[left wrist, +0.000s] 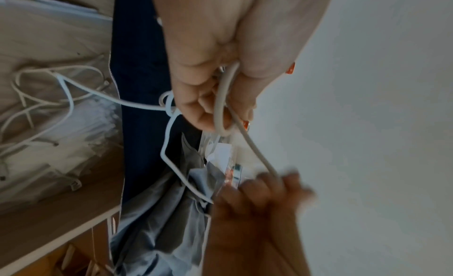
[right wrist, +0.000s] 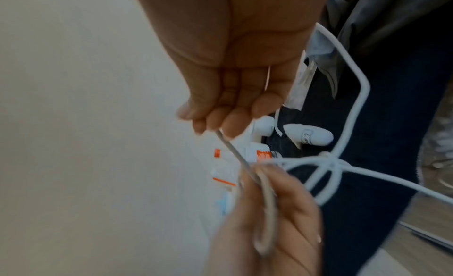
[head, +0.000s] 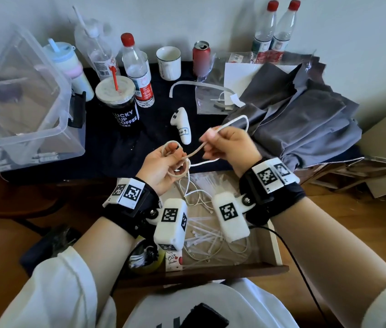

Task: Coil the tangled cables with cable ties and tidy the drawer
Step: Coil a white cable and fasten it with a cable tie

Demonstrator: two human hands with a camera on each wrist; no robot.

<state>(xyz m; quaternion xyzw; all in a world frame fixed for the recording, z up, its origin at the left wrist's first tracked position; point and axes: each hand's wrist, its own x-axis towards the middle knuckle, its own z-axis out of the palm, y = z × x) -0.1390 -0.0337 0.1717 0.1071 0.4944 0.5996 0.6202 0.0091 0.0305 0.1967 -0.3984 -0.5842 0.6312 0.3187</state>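
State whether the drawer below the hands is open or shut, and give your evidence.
Open. In the head view the drawer is pulled out towards the person, and loose cable ties and thin white cables show inside it.

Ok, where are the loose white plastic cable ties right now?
In the head view, the white plastic cable ties lie in the open wooden drawer, below and between both wrists, beside thin white cables.

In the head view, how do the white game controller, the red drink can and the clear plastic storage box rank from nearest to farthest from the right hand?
From the right hand:
1. White game controller, just to its left on the dark cloth.
2. Red drink can, farther back near the wall.
3. Clear plastic storage box, far left at the table's edge.
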